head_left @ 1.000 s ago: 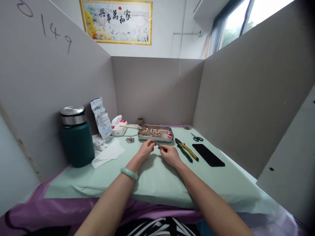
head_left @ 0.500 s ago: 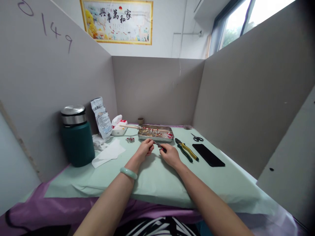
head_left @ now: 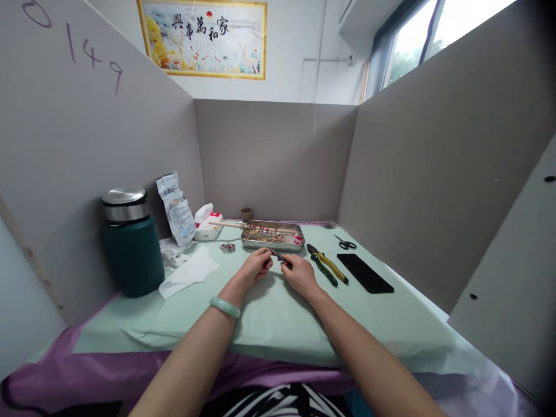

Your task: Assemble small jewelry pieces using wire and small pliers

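My right hand (head_left: pixel 299 274) is closed around a small pair of needle-nose pliers (head_left: pixel 281 258), with dark and reddish handles mostly inside the palm. Their thin metal tip points left and reaches the fingertips of my left hand (head_left: pixel 255 264). Thumb and finger of that hand are pinched together; whatever sits between them is too small to make out. Both hands are just above the table, in front of a metal tray (head_left: pixel 273 247) of red, gold and clear beads. A small heap of red and silver beadwork (head_left: pixel 227 248) lies left of the tray.
Larger pliers (head_left: pixel 326 265), a black phone (head_left: pixel 365 273) and scissors (head_left: pixel 346 242) lie on the right. At left stand a green thermos (head_left: pixel 132 255), a foil pouch (head_left: pixel 176 208), a tissue pack (head_left: pixel 208 228) and white paper (head_left: pixel 190 273). A wooden stick (head_left: pixel 226 224) rests across the tray.
The whole view has shifted slightly. Both hands keep almost the same pose, the pliers' tip still at my left fingertips.
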Action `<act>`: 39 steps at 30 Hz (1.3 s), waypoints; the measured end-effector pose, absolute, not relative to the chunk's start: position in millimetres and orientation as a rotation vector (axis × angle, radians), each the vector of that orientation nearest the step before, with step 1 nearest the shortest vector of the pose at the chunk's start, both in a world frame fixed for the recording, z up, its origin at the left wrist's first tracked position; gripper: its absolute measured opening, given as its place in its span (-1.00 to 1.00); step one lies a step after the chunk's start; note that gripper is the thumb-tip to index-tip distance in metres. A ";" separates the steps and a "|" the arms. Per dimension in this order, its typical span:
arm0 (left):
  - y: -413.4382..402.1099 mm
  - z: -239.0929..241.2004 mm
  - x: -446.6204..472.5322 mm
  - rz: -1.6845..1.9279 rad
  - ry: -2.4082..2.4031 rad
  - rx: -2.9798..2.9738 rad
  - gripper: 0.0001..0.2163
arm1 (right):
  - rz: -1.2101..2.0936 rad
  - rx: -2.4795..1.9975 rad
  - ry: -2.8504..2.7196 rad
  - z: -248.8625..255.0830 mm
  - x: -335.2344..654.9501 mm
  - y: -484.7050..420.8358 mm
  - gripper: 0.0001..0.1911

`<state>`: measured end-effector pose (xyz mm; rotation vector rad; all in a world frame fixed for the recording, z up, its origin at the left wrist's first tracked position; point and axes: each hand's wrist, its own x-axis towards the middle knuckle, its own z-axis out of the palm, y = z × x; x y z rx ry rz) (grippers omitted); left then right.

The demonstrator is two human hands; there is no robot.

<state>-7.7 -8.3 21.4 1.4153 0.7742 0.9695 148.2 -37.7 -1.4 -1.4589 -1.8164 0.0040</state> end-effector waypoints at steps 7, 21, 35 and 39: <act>-3.5 16.4 -7.6 0.980 0.951 1.550 -0.82 | -0.001 -1.519 -1.844 -2.9 148.0 -37.9 -0.69; 4.8 12.8 -1.6 1.187 1.239 1.988 -0.85 | -0.001 -1.547 -1.830 -4.0 145.9 -35.9 -0.69; -1.4 16.1 -10.0 0.993 0.800 1.359 -0.86 | 0.017 -1.568 -1.772 -1.2 149.3 -35.5 -0.75; 0.8 14.1 -11.7 0.989 0.761 1.326 -0.85 | -0.078 -1.667 -1.792 -1.6 149.8 -35.9 -0.73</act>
